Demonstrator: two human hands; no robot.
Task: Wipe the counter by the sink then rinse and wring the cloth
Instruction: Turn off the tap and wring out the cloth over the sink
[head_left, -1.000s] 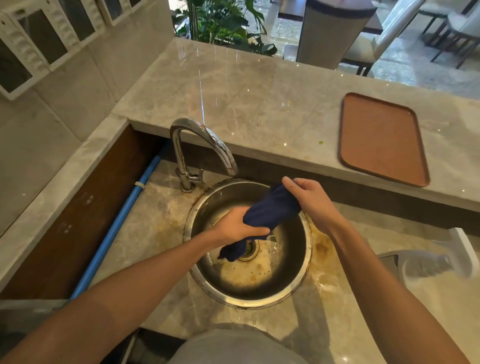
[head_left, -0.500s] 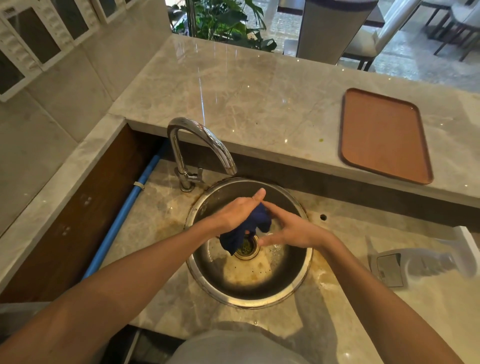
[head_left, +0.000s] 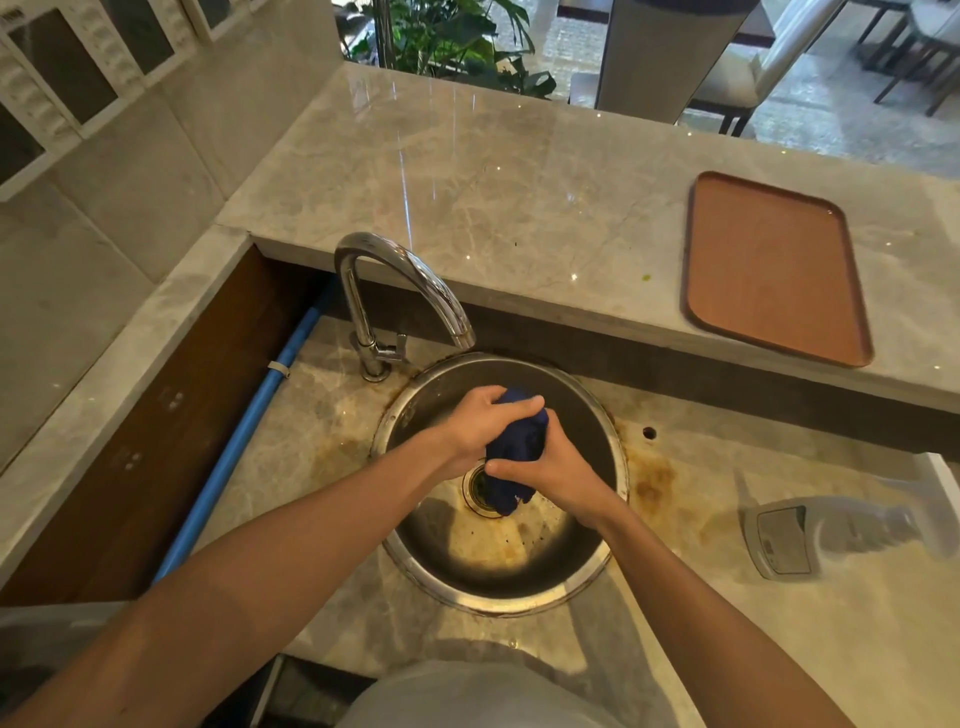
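dark blue cloth (head_left: 519, 449) sits bunched between both hands over the round steel sink (head_left: 615, 499), near the drain. left hand (head_left: 480, 426) clasps its far upper part, fingers curled over the top; right hand (head_left: 553, 465) squeezes its near right side. the cloth's loose end hangs down toward the drain (head_left: 475, 491).

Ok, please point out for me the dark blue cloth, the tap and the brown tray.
dark blue cloth (head_left: 519, 441): head view, on the bunched middle between the two hands.
tap (head_left: 415, 270): head view, on the curved chrome spout.
brown tray (head_left: 769, 270): head view, on its flat middle.
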